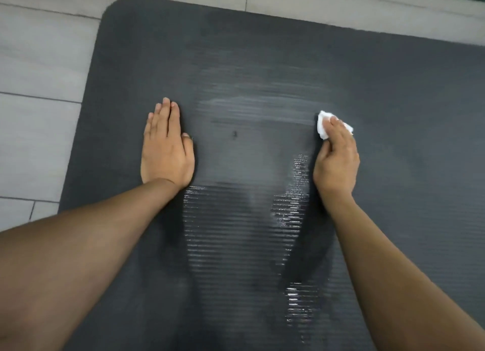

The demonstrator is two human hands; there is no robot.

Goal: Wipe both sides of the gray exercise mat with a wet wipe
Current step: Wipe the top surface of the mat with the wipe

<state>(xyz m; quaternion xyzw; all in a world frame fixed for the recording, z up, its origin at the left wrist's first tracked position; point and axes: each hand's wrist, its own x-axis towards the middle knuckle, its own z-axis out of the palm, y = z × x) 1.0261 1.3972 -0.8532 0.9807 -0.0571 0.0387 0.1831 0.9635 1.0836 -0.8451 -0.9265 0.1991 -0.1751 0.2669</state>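
One gray mat [262, 62] lies flat on the floor [39, 62], filling most of the view. Only its far end shows: one rounded corner sits at about 11 o'clock, and the end edge slants from there toward 2 o'clock. The left side edge runs from that corner down toward 8 o'clock, so the long axis runs roughly from 12 o'clock back toward 6 o'clock, under the person. The near end is out of view. Fine ridges cross the surface from 9 to 3 o'clock.

Two hands rest on the mat, well apart. The left hand [166, 148] lies open and flat, palm down, fingers together and aimed at 12 o'clock. The right hand [337, 156] is curled around one crumpled white wipe [323, 126], pressing it onto the mat; the wipe pokes out past the fingertips toward 11 o'clock.

Between the two forearms, shiny wet streaks [296, 193] glisten on the ridges, from the middle of the view down toward 6 o'clock, with a paler smeared band just beyond the hands. One small dark speck [235, 134] sits between the hands.

The floor is pale gray planks, seen at 9 to 12 o'clock.
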